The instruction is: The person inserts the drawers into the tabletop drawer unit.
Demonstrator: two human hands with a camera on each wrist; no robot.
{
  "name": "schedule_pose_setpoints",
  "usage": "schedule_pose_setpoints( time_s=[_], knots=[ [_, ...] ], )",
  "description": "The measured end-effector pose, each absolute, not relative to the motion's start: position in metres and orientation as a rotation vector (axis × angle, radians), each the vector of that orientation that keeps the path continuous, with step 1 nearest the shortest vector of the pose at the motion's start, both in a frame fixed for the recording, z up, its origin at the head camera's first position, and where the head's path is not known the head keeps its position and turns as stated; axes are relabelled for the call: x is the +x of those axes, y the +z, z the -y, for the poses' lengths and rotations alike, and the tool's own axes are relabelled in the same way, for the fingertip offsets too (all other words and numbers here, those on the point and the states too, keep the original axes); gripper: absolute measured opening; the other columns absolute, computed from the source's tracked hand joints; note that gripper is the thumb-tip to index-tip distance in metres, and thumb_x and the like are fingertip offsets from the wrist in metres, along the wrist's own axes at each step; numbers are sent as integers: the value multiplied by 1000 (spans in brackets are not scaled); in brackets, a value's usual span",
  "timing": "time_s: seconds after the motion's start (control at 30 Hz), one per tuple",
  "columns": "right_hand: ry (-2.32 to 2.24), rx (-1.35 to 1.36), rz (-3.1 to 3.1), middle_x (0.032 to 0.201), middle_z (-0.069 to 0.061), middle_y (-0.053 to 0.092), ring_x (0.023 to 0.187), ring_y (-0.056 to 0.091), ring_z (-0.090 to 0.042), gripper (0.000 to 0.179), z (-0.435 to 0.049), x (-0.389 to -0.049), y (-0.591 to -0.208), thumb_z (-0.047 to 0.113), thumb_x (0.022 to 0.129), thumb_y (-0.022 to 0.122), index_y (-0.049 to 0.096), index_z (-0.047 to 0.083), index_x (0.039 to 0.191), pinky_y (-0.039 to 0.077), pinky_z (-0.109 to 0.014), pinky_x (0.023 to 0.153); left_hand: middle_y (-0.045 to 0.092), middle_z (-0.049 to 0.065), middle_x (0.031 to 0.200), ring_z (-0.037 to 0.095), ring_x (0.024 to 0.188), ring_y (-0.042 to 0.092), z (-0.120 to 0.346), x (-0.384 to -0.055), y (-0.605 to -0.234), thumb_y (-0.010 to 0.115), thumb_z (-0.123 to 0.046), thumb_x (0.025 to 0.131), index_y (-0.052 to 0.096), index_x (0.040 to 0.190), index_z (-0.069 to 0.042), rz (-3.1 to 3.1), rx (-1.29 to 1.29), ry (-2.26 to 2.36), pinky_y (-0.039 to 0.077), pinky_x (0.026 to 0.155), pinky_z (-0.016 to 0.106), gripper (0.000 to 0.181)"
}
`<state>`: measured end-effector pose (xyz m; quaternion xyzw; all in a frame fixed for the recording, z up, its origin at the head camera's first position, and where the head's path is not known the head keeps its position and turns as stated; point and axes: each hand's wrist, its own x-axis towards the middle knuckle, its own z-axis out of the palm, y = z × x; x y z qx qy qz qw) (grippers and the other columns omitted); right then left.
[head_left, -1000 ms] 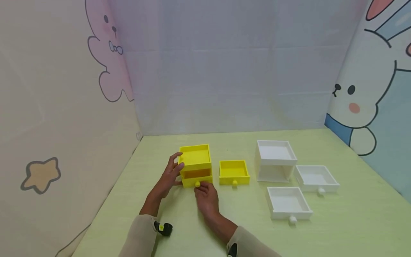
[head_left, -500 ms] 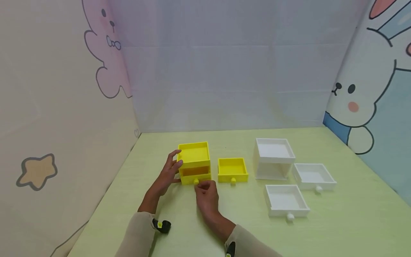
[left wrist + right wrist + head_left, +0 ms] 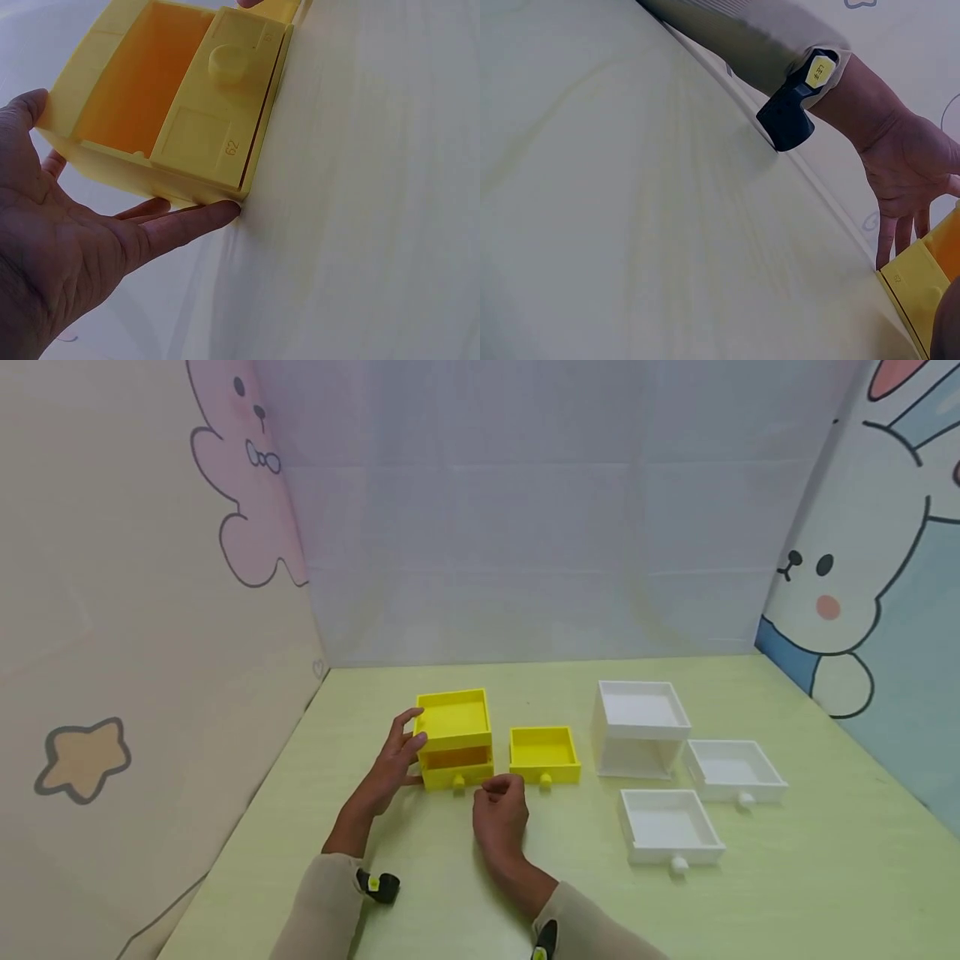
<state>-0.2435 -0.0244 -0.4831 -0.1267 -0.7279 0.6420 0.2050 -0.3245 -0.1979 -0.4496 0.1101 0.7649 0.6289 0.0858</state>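
Observation:
A small yellow drawer cabinet [image 3: 452, 717] stands on the table with its upper slot empty. Its lower drawer [image 3: 199, 146], with a round knob [image 3: 229, 66], sits in the bottom slot, the front level with the cabinet. My left hand [image 3: 387, 774] rests along the cabinet's left side, fingers extended against the wall and one fingertip at the bottom front corner. My right hand [image 3: 501, 817] is loosely curled just right of and in front of that knob, holding nothing. A second yellow drawer [image 3: 544, 747] lies right of the cabinet, just beyond the right hand.
Farther right stands a white cabinet [image 3: 645, 706] with an open front. Two white drawers lie by it: a nearer drawer [image 3: 671, 827] in front and another drawer [image 3: 735, 766] to its right. Cloth walls [image 3: 480, 527] close off the table's back and sides.
My right hand has let go of the lower drawer's knob and shifted right toward the loose yellow drawer. The left hand stays against the cabinet.

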Motion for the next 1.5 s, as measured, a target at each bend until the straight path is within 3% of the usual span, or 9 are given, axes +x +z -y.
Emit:
schedule_pose_setpoints(
  time_s=[0.5,0.77,0.97,1.1,1.2,1.37,1.5],
  knots=[
    [1640,-536,1983,85,-6,57,73,57,-18,23,6,-245,-485,10,89,66,49,5,102,46,-33,67,28,22,152,54,132,39,195,-321,-451,46,-44,104,24,149,-38,-2286,316,1890,43,92,70,50],
    [1513,-768,1922,90,-10,49,79,54,-29,29,-12,-253,-485,9,87,63,42,4,106,38,-37,69,27,21,153,54,131,41,190,-322,-455,45,-42,105,24,148,-41,-2292,301,1879,43,93,70,47],
    [1511,-798,1877,84,-13,59,79,58,-35,30,-22,-259,-489,7,86,63,41,2,107,42,-43,72,29,21,153,54,131,42,190,-324,-455,45,-43,105,24,147,-42,-2297,288,1877,43,93,69,47],
    [1592,-767,1899,79,-14,65,62,62,-29,30,-28,-258,-489,8,91,59,38,1,110,47,-34,61,30,20,153,53,131,42,190,-324,-454,45,-44,105,24,148,-42,-2296,282,1877,44,93,68,48],
    [1663,-739,1946,75,-16,66,47,60,-22,29,-33,-258,-489,11,96,56,35,-1,113,43,-26,47,29,20,153,53,131,42,190,-324,-453,45,-44,105,24,148,-42,-2294,282,1879,43,93,69,48],
    [1808,-696,2031,86,-21,69,47,63,-17,30,-39,-255,-485,17,104,50,35,-5,119,41,-23,40,29,20,153,53,131,42,192,-321,-451,46,-44,105,24,148,-42,-2293,284,1881,45,91,67,48],
    [1930,-670,2062,96,-22,70,52,67,-16,28,-44,-253,-480,18,106,45,47,-9,115,47,-24,41,28,21,153,54,131,42,192,-320,-450,45,-43,105,24,148,-41,-2290,289,1886,45,91,67,48]
  ],
)
